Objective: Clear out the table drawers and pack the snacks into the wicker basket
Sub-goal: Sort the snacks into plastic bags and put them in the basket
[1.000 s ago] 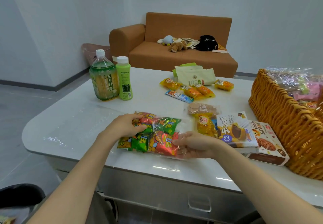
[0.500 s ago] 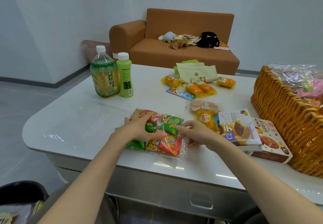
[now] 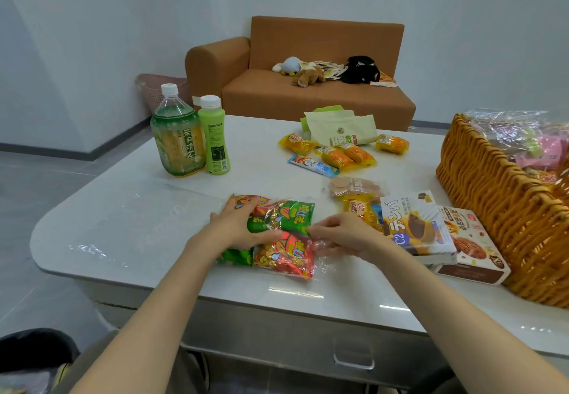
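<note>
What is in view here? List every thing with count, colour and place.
clear snack bag: one, green and red packets inside, near table edge
tea bottle: one, green, far left of table
small bottle: one, light green, beside the tea bottle
yellow packets: four, yellow-orange, far middle
blue wrapper: one, blue, beside them
pouch: one, pale green, behind them
biscuit pack: one, clear, brown biscuits, middle
white box: one, overlapping the cookie box
cookie box: one, white and brown, by the basket
wicker basket: one, orange-brown, right, wrapped snacks inside
table: one, white
drawer: one, grey, under the tabletop
sofa: one, brown, behind
left hand: rests on the bag
right hand: fingers pinch the bag's film
</note>
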